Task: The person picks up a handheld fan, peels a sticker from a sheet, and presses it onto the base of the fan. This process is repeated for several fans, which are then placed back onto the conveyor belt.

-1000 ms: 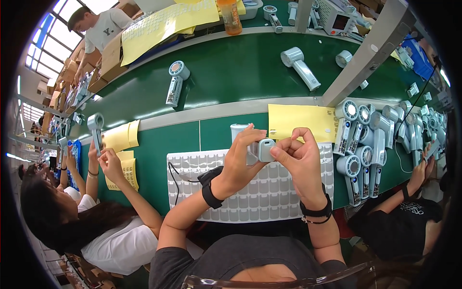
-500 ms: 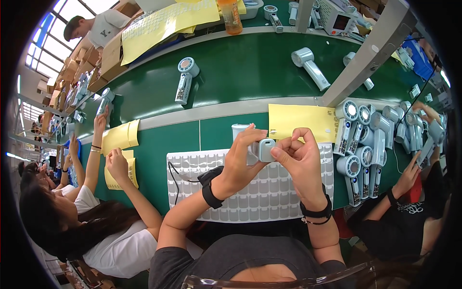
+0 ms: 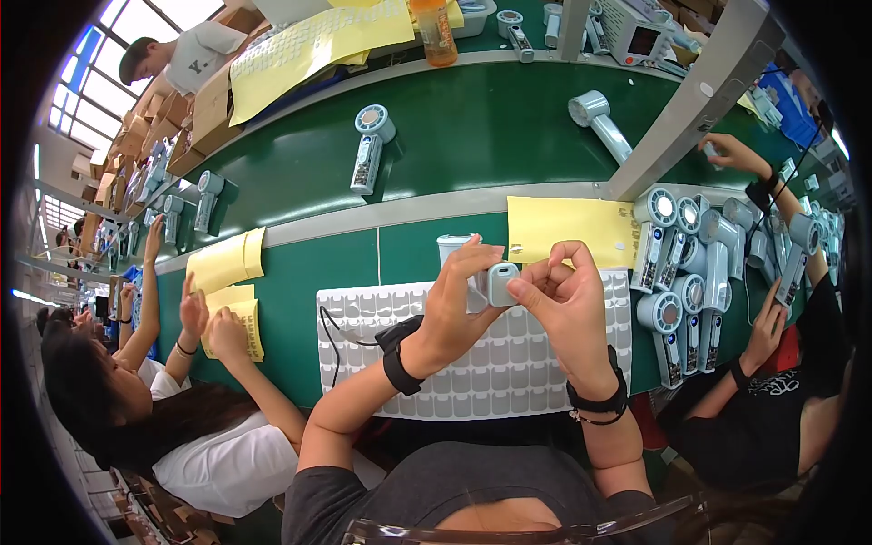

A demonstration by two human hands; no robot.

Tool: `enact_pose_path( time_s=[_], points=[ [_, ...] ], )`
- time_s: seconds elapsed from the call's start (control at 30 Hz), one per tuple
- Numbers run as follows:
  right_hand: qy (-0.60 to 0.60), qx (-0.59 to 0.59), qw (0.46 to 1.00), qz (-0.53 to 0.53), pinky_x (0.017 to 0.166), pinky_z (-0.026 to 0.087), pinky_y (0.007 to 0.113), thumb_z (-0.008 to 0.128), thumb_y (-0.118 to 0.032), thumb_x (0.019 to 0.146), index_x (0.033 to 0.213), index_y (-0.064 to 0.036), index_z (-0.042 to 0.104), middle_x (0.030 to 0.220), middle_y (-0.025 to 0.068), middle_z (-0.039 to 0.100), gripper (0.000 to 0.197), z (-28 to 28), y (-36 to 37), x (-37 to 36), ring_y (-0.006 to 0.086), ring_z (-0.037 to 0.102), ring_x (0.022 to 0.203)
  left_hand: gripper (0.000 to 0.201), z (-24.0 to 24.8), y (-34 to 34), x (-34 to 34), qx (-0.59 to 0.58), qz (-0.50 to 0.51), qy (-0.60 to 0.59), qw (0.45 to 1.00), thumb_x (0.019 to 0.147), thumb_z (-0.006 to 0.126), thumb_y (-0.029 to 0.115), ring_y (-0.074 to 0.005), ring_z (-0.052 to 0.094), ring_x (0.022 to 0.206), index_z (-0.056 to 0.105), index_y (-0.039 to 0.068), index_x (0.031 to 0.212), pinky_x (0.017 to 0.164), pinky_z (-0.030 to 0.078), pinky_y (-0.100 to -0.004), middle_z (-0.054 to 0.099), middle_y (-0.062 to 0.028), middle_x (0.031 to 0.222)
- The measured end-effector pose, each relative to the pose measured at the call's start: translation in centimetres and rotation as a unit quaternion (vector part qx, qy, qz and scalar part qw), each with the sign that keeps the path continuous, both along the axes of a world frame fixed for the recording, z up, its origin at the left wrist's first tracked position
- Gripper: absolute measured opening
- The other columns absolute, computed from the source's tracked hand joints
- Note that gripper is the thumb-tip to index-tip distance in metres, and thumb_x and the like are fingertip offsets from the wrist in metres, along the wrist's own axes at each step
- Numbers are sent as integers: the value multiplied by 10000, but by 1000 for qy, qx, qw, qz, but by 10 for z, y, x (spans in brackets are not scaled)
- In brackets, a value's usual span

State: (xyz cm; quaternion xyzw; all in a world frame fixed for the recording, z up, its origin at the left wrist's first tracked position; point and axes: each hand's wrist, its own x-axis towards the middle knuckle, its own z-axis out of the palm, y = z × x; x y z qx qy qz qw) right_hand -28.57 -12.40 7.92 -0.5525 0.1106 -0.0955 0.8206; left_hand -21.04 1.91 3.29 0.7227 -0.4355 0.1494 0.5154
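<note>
My left hand [image 3: 454,295] is closed around a pale blue handheld fan [image 3: 501,283]; the squared end of its handle, with a small slot, points up at me. Most of the fan's body is hidden by my fingers. From the right, my right hand [image 3: 568,313] is closed, its thumb and fingertips pressed at the edge of that end. Under both hands lies a white sheet [image 3: 481,381] with rows of grey rounded stickers. A pale blue round part [image 3: 451,243] shows just beyond my left fingers.
A yellow sticker sheet [image 3: 568,232] lies beyond my hands. Fans are piled [image 3: 695,272] at the right, beside a co-worker's hand [image 3: 767,331]. A metal post [image 3: 690,104] stands past the sheet. Across the divider, a green belt [image 3: 472,127] carries spaced fans. Another co-worker sits at left.
My hands and the fan stay nearly still. Fans on the far belt have shifted right. The left co-worker's hand has drawn back from the belt; the right co-worker's arm now reaches over it.
</note>
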Motion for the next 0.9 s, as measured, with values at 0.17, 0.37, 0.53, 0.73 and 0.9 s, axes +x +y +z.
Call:
enact_pose_path(
  time_s=[0.17,0.37,0.53,0.73,0.9],
  points=[
    [2,-64,997,-32,704,455,209,727,39,826,999,-90,365,814,51,636,421,1,4,0,70,577,740,620,1,-1,-1,-2,-2,3,1000,653,838,-31,-307,618,1083,502,32,1169,1033,454,-541,638,-171,1161],
    [25,-225,973,-53,686,442,227,750,-27,817,989,-72,406,798,40,599,388,13,8,-2,83,548,723,643,5,1,4,-4,-13,-30,999,645,839,-47,-315,615,1098,500,33,1185,1061,412,-566,636,-173,1145],
    [23,-407,909,-83,686,433,271,728,-104,843,1009,-39,483,830,55,560,303,-40,-20,8,127,529,767,558,14,-9,48,72,-65,-163,982,708,767,-44,-311,600,1131,497,49,1187,1098,359,-571,625,-153,1146],
    [-26,-551,831,-74,736,427,353,705,-105,817,972,-31,610,898,82,547,196,-82,-2,-6,235,530,834,340,-7,-18,163,403,-59,-346,845,826,559,44,-293,474,1295,515,65,1162,1142,327,-478,542,-88,1276],
    [-49,-575,811,-95,764,422,388,686,-55,788,941,-43,662,901,75,551,156,-85,12,-11,277,529,862,367,-19,-32,188,438,-41,-321,839,831,563,29,-304,432,1325,519,70,1193,1140,331,-462,512,-92,1322]
  ],
)
